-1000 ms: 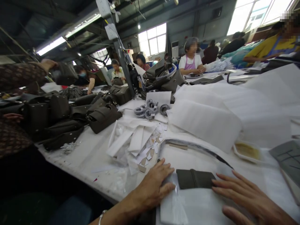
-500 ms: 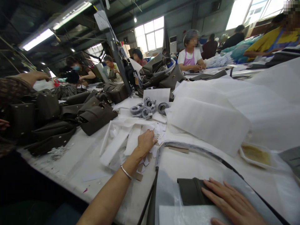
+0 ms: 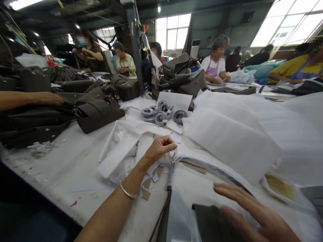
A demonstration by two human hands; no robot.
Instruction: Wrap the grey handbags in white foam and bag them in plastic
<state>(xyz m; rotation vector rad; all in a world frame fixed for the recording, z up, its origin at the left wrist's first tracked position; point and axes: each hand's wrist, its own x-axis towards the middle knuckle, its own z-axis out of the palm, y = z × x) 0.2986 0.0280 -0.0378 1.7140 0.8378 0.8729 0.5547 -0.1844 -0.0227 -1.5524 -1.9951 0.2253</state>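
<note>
My left hand (image 3: 158, 149) reaches out over a heap of white paper scraps and strips (image 3: 126, 151), its fingers pinched together on a small white scrap. A thin bracelet circles that wrist. My right hand (image 3: 252, 210) hovers low at the near edge with fingers stretched and apart, just over a dark grey leather piece (image 3: 212, 223) that lies on clear plastic. A long dark strap (image 3: 164, 208) runs from the near edge up past my left hand and curves right.
Stacked white foam sheets (image 3: 232, 134) fill the right. Grey tape rolls (image 3: 161, 116) sit behind the scraps. Dark handbags (image 3: 98, 112) crowd the left, where another person's hand (image 3: 47, 99) rests. A small tray (image 3: 280, 188) lies at right. Several people work at the far tables.
My left hand left the leather piece, reached forward into the paper scraps and pinched one. My right hand lifted off the leather piece and spread. The view tilted up and left.
</note>
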